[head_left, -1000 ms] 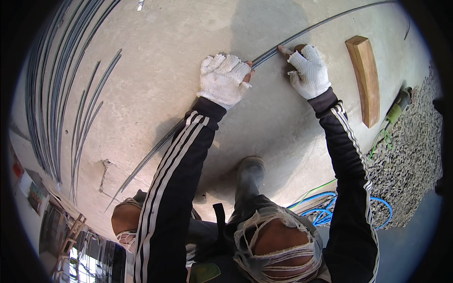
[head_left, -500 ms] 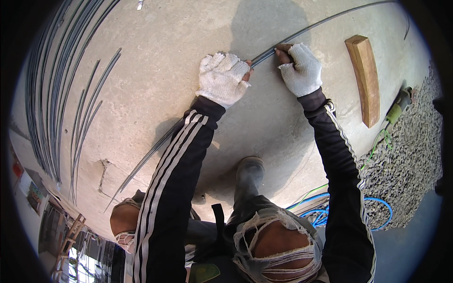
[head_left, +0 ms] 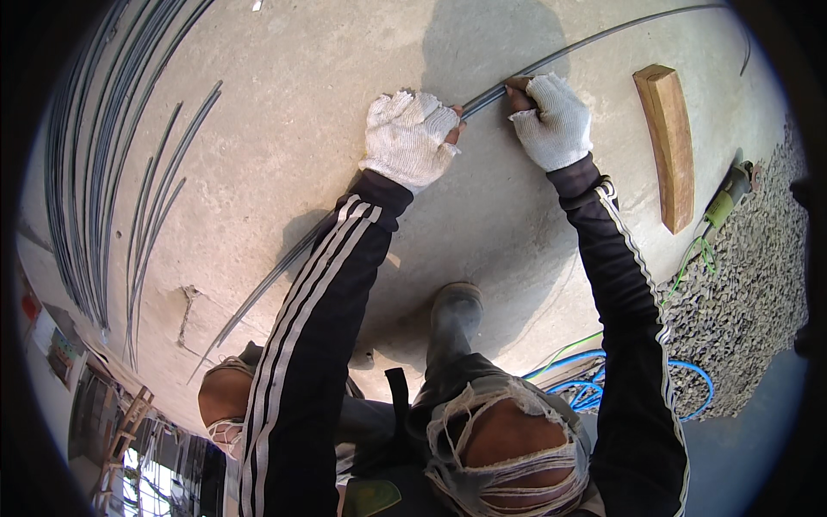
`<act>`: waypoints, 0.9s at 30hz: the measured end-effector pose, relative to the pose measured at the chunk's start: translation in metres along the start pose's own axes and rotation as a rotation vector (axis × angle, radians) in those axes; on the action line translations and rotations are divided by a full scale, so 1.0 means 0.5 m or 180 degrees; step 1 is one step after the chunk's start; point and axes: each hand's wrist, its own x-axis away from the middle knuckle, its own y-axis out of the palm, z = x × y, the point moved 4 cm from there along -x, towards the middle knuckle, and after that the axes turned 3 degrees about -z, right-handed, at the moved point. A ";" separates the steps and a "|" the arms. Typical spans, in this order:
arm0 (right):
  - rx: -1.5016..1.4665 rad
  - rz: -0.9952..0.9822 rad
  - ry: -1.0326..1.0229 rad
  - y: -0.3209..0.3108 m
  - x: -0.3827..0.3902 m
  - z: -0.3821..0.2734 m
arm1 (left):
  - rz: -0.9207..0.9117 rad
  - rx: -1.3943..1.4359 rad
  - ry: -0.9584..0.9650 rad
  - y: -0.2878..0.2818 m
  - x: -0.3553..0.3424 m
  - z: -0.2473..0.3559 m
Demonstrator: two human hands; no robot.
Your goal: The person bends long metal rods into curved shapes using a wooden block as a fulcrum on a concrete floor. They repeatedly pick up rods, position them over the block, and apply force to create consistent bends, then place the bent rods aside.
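A small bundle of thin grey steel rods (head_left: 483, 101) runs slantwise from lower left to upper right. My left hand (head_left: 410, 142), in a white fingerless knit glove, is closed around the bundle, its thumb on the right side. My right hand (head_left: 556, 125), gloved alike, pinches the rods between thumb and fingers a short way further up. One rod (head_left: 637, 22) reaches well beyond my right hand toward the upper right, while the others end near its fingers. The lower ends (head_left: 258, 297) emerge below my left forearm. My glove and sleeve hide the stretch between.
Long steel rods (head_left: 86, 172) lie at the left, with several shorter ones (head_left: 164, 198) beside them. A wooden block (head_left: 670, 146) rests on the concrete floor (head_left: 284, 129) at the right. Beyond it are a green angle grinder (head_left: 728, 198), gravel (head_left: 741, 293) and a blue hose (head_left: 698, 370).
Both hands keep their hold on the rods. My right hand has shifted very slightly up and to the right; otherwise little differs.
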 end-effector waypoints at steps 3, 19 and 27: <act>-0.0319 0.0120 0.0126 -0.004 -0.001 0.001 | 0.0079 -0.0049 -0.0048 0.000 0.000 0.000; 0.0176 -0.0149 -0.0334 -0.003 -0.016 -0.001 | 0.0227 -0.0037 -0.0036 -0.002 0.001 0.000; -0.0198 -0.0025 -0.0093 -0.004 -0.016 0.001 | 0.0180 -0.0014 -0.0139 0.000 0.004 -0.001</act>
